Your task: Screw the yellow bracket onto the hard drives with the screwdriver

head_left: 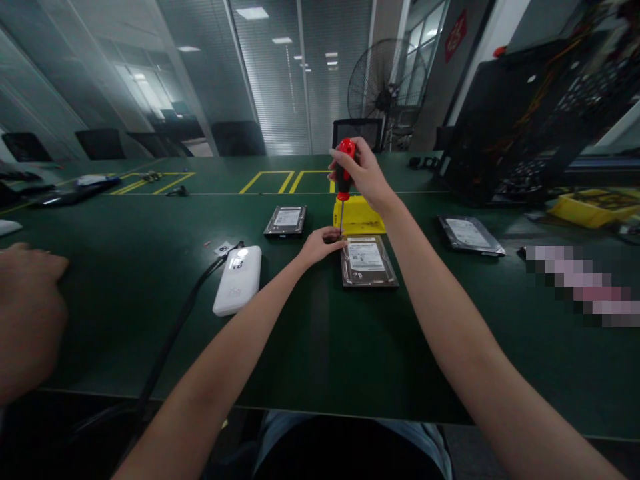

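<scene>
My right hand is closed round the red and black handle of a screwdriver, held upright. Its tip points down at the top left corner of a hard drive lying label up on the green table. My left hand is at that same corner, its fingers pressed together beside the screwdriver tip; anything between them is too small to make out. Just behind the drive sits a yellow tray. A second hard drive lies to the left, and a third hard drive to the right.
A white power bank with a black cable lies left of my left forearm. Another person's hand is at the far left. A black computer case and a yellow basket stand at the right. The table's front edge runs near my lap.
</scene>
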`<act>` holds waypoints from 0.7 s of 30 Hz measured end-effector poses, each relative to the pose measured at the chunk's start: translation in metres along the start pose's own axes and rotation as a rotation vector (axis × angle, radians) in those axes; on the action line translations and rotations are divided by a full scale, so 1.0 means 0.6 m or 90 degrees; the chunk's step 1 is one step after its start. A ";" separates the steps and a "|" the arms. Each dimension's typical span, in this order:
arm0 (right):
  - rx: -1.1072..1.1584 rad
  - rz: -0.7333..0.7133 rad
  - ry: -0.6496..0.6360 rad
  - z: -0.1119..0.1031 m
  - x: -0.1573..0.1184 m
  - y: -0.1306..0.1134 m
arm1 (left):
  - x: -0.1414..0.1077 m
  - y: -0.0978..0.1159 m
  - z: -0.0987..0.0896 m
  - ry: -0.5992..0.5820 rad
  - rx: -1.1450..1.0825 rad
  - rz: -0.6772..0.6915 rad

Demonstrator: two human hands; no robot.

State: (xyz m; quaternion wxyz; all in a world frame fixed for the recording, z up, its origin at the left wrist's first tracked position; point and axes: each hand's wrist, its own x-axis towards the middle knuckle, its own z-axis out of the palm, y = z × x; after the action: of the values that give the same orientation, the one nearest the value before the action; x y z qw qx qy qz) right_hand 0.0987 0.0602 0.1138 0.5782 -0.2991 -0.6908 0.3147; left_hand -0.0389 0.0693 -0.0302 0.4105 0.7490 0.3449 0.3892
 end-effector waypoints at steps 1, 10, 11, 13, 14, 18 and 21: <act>-0.002 -0.006 -0.002 0.001 -0.001 -0.002 | 0.000 0.000 0.000 0.001 -0.002 -0.001; -0.104 -0.087 0.026 0.003 -0.007 0.003 | 0.001 -0.005 0.000 0.008 -0.003 -0.003; -0.106 -0.090 0.022 0.001 -0.008 0.005 | 0.001 -0.005 0.000 0.008 -0.003 -0.003; -0.094 -0.090 0.013 -0.001 -0.007 0.008 | 0.001 -0.003 0.000 0.004 -0.001 -0.003; -0.085 -0.090 0.012 -0.002 -0.007 0.009 | 0.001 -0.002 0.001 0.003 0.000 -0.003; -0.065 -0.074 0.009 -0.006 -0.008 0.009 | 0.001 0.003 0.003 0.009 -0.001 -0.002; -0.067 -0.076 0.002 -0.008 -0.008 0.005 | 0.001 0.006 0.004 0.007 -0.004 -0.008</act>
State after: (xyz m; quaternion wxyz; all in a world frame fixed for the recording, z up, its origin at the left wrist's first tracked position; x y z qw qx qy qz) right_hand 0.1045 0.0588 0.1096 0.5804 -0.2877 -0.7222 0.2426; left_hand -0.0359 0.0672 -0.0276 0.4135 0.7435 0.3502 0.3918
